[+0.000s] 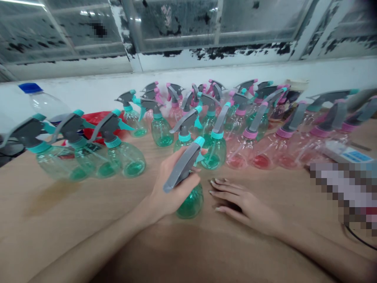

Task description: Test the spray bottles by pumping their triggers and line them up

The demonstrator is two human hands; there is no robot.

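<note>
Green bottles (106, 168) stand leftmost. My left hand (161, 193) is wrapped round the neck of the spray (190, 206), upright before me; I judge this the gripping step, and moving it calls for clearing the row behind. Beside it, my right hand (244, 202) lies palm down, loosely spread, holding nothing. Pink bottles (263, 151) stand rightward.

The green spray bottle (190, 206) looked like clear, glossy plastic, its grey spray head (181, 169) smooth, matt plastic. The desk (103, 200) resembled smooth wood; the window frame (125, 39) looked rough.
</note>
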